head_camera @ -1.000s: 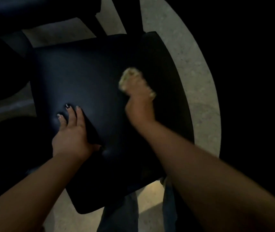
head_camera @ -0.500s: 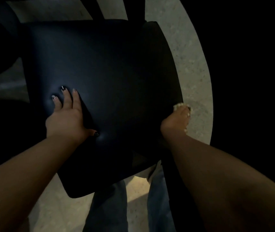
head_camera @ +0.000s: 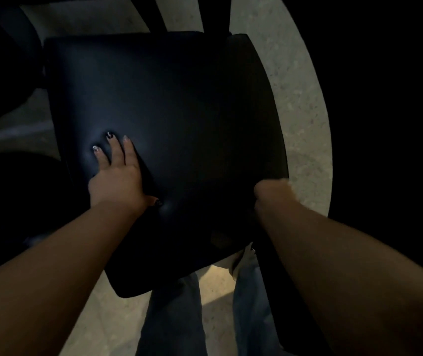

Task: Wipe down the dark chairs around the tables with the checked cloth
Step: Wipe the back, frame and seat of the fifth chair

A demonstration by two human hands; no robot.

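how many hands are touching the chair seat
2. The left hand lies flat on the seat, left of middle. The right hand, blurred, is at its right edge; what it holds can't be made out.

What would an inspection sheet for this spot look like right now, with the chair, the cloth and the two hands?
Surface: dark chair seat, smooth, slightly glossy, dimly lit.
Job's things: checked cloth not clearly visible; only a pale blur by the right hand at the seat's right edge.
Clutter: nothing seen.
Hands: left hand rests flat on the seat, fingers straight; right hand is at the right edge, blurred, grip unclear.
Cables: nothing seen.
Surroundings: pale speckled floor, another dark chair at upper left, the person's blue trousers below the seat.
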